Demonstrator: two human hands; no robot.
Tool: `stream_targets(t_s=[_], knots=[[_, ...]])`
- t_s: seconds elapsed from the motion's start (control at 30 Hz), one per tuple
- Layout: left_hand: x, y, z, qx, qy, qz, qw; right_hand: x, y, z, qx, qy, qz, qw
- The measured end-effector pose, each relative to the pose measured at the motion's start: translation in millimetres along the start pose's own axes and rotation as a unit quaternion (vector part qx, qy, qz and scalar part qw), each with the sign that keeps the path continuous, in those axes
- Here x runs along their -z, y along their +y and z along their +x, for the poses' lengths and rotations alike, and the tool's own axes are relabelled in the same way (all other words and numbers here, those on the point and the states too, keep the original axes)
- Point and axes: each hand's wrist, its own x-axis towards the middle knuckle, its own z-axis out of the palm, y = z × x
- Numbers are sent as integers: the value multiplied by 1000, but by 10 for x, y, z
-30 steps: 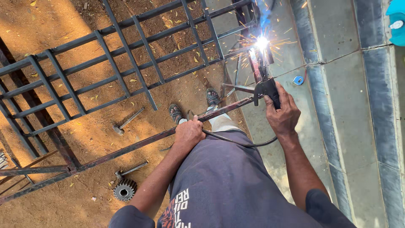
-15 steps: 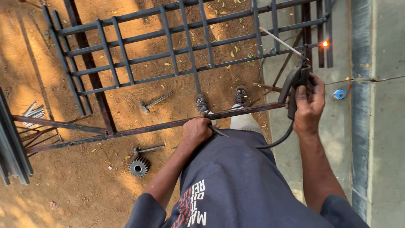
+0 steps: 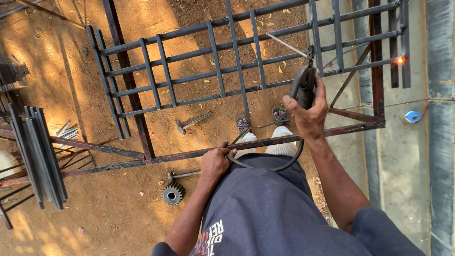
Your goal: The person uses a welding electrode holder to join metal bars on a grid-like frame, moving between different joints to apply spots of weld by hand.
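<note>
Holding the welding holder tight in right hand fingers, left hand fingers wrapped round the rusty bar (weld spot glowing).

surface: dirt ground | on it: hammer, toothed gear, grille, steel strips

Bare dirt lies open; metal grille and rusty bar block ahead.

Right hand gripping welding holder, left hand on cable, steel grille below
</note>
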Motion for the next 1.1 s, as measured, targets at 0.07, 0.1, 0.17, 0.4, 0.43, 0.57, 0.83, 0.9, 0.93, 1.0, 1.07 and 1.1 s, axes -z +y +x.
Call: stream_targets(t_s=[0.07,0.1,0.17,0.4,0.43,0.57,0.83,0.9,0.93,1.0,1.07,1.1], knots=[[23,-41,49,-12,10,4,1000,-87,20,48,-11,3,-9,1000],[40,-54,73,-3,4,8,1000,-121,26,73,-21,1,-13,1000],[85,-71,138,3,-11,18,1000,-177,29,88,17,-6,-61,998],[228,-133,218,22,-63,55,996,-504,-71,-67,146,-72,-343,925],[246,-154,215,28,-69,58,996,-548,-107,-81,119,-92,-350,924],[283,-274,176,-12,-33,29,999,-742,-284,-159,237,-67,-439,864],[386,-508,142,-80,15,-28,996,-1075,-469,-241,246,-61,-472,844],[428,-537,129,-36,-24,-8,999,-1123,-466,-246,250,-62,-473,843],[444,-548,117,-14,-44,2,999,-1139,-465,-254,251,-61,-474,842],[474,-576,115,-32,-25,-4,999,-1168,-460,-261,246,-61,-475,843],[478,-605,100,-39,-19,-4,999,-1193,-461,-280,238,-63,-476,844],[473,-609,105,-39,-20,1,999,-1200,-459,-276,235,-62,-476,845]])
